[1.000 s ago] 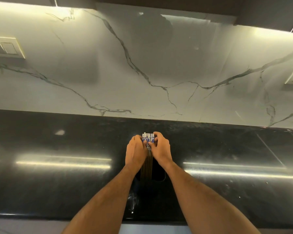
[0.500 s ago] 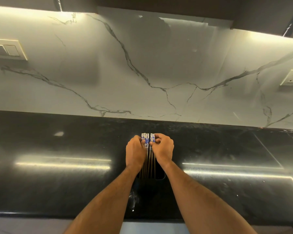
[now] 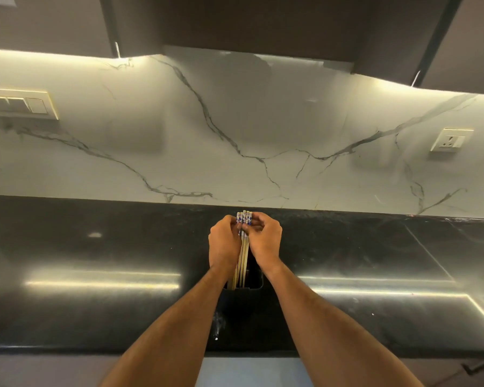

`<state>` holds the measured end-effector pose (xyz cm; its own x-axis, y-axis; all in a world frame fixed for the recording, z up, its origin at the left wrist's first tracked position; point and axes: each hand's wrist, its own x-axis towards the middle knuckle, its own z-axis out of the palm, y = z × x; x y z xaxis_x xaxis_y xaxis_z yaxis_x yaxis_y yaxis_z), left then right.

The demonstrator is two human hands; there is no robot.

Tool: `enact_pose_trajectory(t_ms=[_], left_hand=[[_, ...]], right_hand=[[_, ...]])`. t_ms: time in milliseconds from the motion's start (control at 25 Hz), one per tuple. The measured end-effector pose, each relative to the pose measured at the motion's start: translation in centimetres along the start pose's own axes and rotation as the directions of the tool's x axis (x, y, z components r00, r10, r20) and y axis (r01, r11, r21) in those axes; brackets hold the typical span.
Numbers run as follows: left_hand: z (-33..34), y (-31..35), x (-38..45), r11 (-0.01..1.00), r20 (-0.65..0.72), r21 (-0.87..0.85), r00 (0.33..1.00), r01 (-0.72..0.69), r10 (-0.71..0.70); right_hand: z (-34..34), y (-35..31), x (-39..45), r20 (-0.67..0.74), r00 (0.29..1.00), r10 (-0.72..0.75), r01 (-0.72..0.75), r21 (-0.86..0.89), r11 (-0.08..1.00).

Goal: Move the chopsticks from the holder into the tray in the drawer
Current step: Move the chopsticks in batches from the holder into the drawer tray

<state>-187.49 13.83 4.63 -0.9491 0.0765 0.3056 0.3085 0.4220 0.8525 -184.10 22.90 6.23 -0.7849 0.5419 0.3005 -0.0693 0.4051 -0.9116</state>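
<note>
A bundle of wooden chopsticks (image 3: 243, 255) with blue-and-white patterned tops stands in a black holder (image 3: 256, 284) on the black countertop (image 3: 95, 303). My left hand (image 3: 224, 244) and my right hand (image 3: 264, 241) press against the bundle from either side near its tops, fingers closed around it. The chopsticks' lower ends are still inside the holder. No drawer tray is in view.
A white marble backsplash (image 3: 235, 135) rises behind the counter, with a switch plate (image 3: 20, 104) at left and a socket (image 3: 451, 140) at right. Dark upper cabinets (image 3: 263, 23) hang overhead. The counter's front edge runs below my forearms.
The view has tilted upward, showing more of the cabinets. The chopstick tops are gathered tighter between my hands, and more of the pale shafts shows above the holder.
</note>
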Motion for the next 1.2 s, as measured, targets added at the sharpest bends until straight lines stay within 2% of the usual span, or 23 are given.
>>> enact_pose_trajectory(t_ms=[240, 440, 680, 880, 1080, 1200], left_hand=[[-2.4, 3.8, -1.1, 0.977, -0.100, -0.186, 0.991, -0.109, 0.092], [-3.5, 6.1, -3.2, 0.960, -0.138, -0.265, 0.989, -0.094, 0.059], [-6.0, 7.2, -6.2, 0.972, -0.067, -0.181, 0.988, -0.147, 0.136], [-8.1, 6.6, -10.8, 0.990, -0.007, -0.057, 0.992, -0.130, 0.129], [-11.0, 2.4, -17.7, 0.966, 0.168, 0.171, 0.972, -0.195, 0.166], [-12.8, 0.1, -21.5, 0.910, 0.319, 0.318, 0.934, -0.267, 0.163]], right_hand=[[-2.5, -4.5, -0.9, 0.034, 0.998, -0.056, 0.050, 0.144, 0.988], [-3.7, -6.6, -2.4, 0.103, 0.994, -0.043, 0.015, 0.261, 0.965], [-5.0, -8.2, -5.0, 0.116, 0.992, 0.055, -0.095, 0.378, 0.921], [-6.1, -8.6, -9.5, 0.209, 0.963, 0.169, -0.242, 0.404, 0.882], [-7.1, -6.7, -15.7, 0.445, 0.864, 0.235, -0.396, 0.313, 0.863], [-7.8, -5.3, -19.5, 0.562, 0.794, 0.233, -0.400, 0.193, 0.896]])
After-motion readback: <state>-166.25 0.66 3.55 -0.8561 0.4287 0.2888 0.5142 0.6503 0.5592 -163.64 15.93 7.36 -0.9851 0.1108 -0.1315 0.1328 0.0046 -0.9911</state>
